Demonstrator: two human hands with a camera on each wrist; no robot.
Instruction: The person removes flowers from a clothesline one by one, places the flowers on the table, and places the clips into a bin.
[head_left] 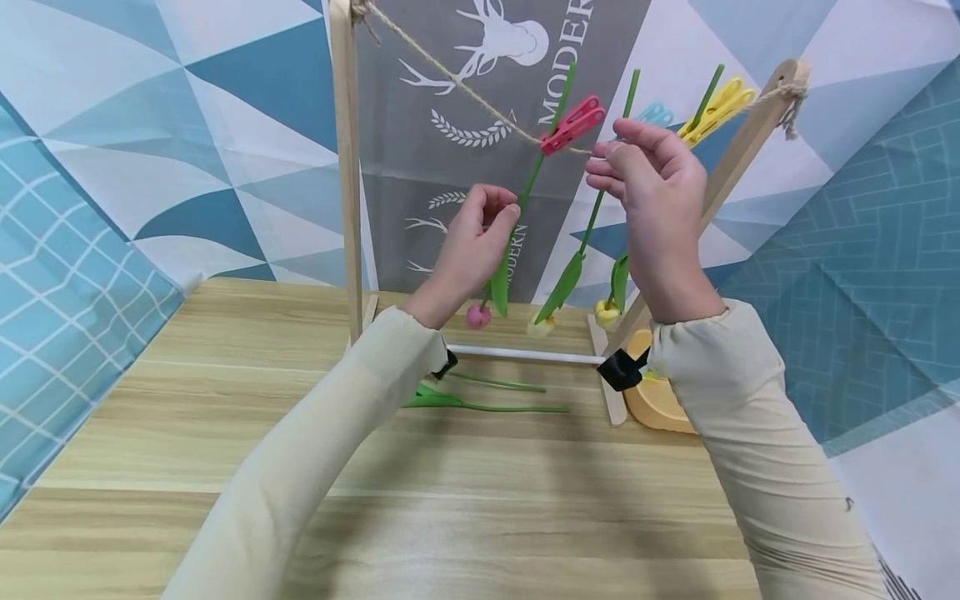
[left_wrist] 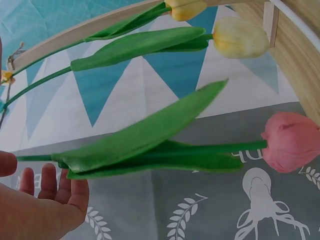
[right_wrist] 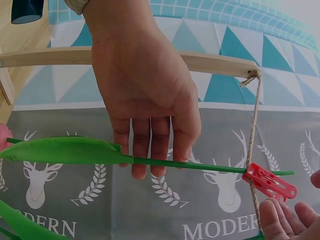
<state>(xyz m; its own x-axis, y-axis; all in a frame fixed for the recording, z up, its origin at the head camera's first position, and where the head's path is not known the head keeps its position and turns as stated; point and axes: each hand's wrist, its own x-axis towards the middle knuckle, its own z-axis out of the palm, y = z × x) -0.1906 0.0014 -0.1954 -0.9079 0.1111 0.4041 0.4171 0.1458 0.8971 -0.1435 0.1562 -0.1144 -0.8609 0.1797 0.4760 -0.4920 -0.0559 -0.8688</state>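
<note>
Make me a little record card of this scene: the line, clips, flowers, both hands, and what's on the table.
Line: twine, strung between left wooden post and right wooden post
Clips: red clothespin, blue clothespin, yellow clothespin
Flowers: pink tulip, pale yellow tulip, yellow tulip, hanging heads down
Left hand: at the pink tulip's stem, fingers not closed round it
Right hand: beside the red clothespin, not holding it
Table: green stems, flower ends hidden; orange container, partly hidden
</note>
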